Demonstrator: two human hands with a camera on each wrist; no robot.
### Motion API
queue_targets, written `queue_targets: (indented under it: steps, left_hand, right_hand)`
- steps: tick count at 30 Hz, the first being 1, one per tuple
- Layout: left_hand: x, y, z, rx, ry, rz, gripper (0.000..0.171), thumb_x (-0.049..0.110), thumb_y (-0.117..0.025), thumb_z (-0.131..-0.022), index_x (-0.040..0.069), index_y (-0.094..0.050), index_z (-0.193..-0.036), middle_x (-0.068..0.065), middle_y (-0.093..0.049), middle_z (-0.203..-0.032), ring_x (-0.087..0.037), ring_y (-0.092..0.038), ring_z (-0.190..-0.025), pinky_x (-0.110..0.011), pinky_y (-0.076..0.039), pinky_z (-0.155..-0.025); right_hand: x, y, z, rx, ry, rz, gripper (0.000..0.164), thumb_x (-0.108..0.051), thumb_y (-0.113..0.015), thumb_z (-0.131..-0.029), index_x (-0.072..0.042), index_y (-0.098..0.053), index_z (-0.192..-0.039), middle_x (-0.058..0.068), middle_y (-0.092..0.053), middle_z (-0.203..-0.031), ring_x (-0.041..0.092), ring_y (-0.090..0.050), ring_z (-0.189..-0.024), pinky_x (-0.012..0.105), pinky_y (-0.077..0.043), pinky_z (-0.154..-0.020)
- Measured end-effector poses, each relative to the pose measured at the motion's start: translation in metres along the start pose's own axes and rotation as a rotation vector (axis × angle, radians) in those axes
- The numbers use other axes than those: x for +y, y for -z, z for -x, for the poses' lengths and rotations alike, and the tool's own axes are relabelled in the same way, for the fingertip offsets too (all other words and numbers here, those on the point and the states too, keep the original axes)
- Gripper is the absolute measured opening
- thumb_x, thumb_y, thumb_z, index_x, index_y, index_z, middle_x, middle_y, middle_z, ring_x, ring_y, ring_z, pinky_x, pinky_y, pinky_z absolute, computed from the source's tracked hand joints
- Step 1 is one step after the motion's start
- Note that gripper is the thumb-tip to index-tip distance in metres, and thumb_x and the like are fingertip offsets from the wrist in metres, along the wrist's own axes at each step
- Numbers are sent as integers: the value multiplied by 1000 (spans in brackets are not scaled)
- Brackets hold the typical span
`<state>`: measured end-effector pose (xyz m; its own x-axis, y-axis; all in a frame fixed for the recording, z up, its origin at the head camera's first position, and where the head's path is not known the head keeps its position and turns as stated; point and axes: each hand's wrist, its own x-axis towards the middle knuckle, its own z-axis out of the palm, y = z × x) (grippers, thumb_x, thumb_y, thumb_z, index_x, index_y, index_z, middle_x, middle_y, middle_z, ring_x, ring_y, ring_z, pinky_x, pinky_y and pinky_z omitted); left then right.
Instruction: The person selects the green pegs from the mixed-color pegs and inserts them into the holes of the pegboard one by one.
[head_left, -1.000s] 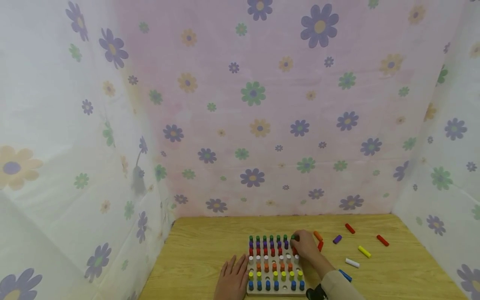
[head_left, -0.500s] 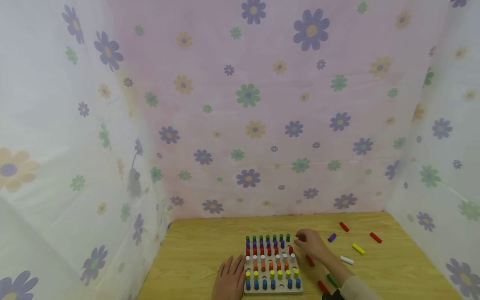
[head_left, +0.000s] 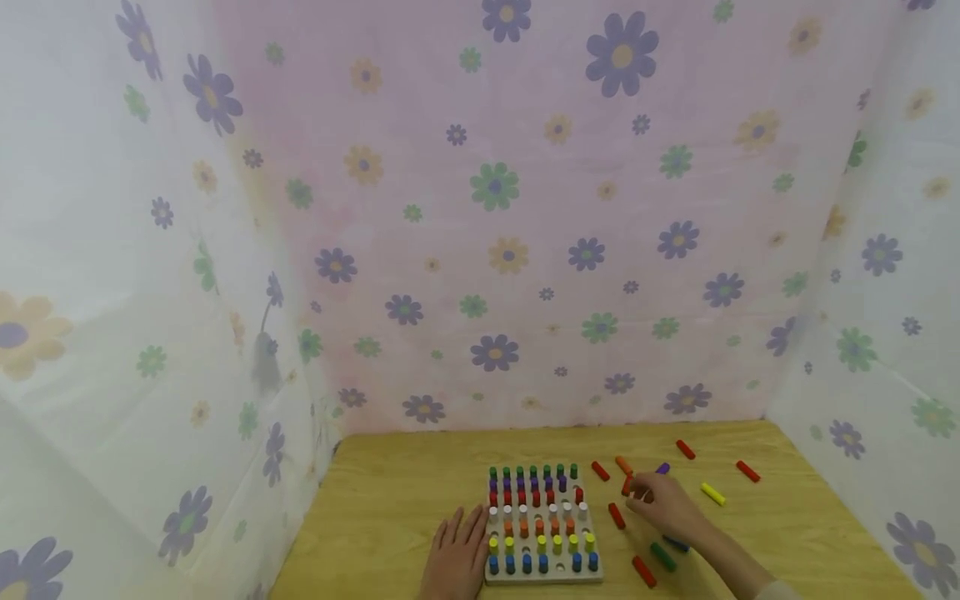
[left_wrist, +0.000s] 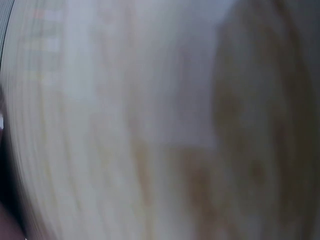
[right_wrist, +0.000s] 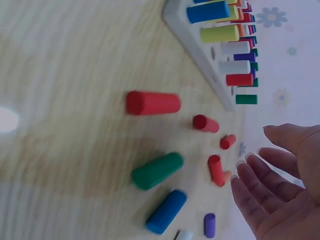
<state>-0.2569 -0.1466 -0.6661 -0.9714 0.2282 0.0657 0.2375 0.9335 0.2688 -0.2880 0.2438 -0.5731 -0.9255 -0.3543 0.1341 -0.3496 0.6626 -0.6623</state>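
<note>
A pale pegboard stands on the table with rows of upright pegs in green, purple, red, white, orange, yellow and blue. My left hand lies flat at its left edge, fingers spread, apparently touching the side. To the right of the board, my right hand hovers among loose pegs, its fingertips near a red peg. In the right wrist view the right hand's fingers are loosely bent and hold nothing. The left wrist view is blurred and shows mostly the table surface.
More pegs lie scattered on the right: orange, purple, yellow, green, blue, white and several red ones. Flowered cloth encloses the back and sides of the table.
My right hand has let go of the green peg at the right end of the board's far row and moved right, over the loose pegs. The left hand has stayed put.
</note>
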Motion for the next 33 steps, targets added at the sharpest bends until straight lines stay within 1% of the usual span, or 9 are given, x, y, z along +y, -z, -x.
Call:
queue_targets:
  steps: [5,10,13,18,23,28,33]
  left_hand:
    - [-2,4,0,-15,-20,37,60,53,-21,-111,24,-41,-159,2,-40,-162,-36,-32,-151,-60,-23,-122]
    - [-2,5,-1,-14,-21,29,60,54,-21,-111,25,-41,-159,3,-41,-162,-35,-32,-150,-60,-25,-121]
    - [-2,6,-1,-3,-28,22,60,53,-21,-111,24,-42,-159,3,-41,-162,-36,-33,-150,-60,-26,-121]
    - [-3,5,-2,4,-38,22,59,51,-22,-112,22,-42,-159,2,-41,-162,-36,-32,-150,-61,-26,-120]
    - [-2,4,0,-7,-28,30,59,51,-22,-112,22,-42,-159,1,-41,-162,-36,-32,-150,-61,-26,-120]
    - [0,5,1,-18,-19,32,59,52,-22,-111,23,-42,-159,2,-41,-162,-36,-33,-150,-61,-25,-121]
    - [1,5,2,-12,-15,35,59,52,-23,-111,23,-43,-159,2,-41,-162,-36,-33,-150,-61,-25,-121]
  right_hand:
    - [9,9,16,-71,7,-21,19,-10,-74,-93,6,-71,-101,1,-67,-87,5,-59,-73,24,-52,-61]
    - [16,11,29,-142,-54,-37,17,-11,-74,-91,5,-71,-97,1,-66,-84,6,-58,-72,24,-51,-61]
    - [20,8,35,-152,-90,-35,14,-12,-75,-91,1,-72,-95,-1,-65,-83,6,-57,-72,24,-51,-60]
    - [27,-1,42,-151,-128,-23,12,-13,-78,-90,-4,-70,-93,-2,-64,-83,7,-57,-72,23,-50,-61]
    - [30,-8,48,-174,-163,-56,9,-10,-77,-89,-6,-70,-90,-3,-65,-83,12,-60,-74,25,-51,-62]
    - [32,-11,50,-205,-156,-62,6,-8,-76,-88,-8,-71,-88,-2,-67,-83,13,-61,-74,27,-51,-63]
    - [34,-11,48,-213,-141,-70,4,-6,-76,-88,-6,-72,-89,-2,-68,-84,15,-62,-75,29,-53,-63]
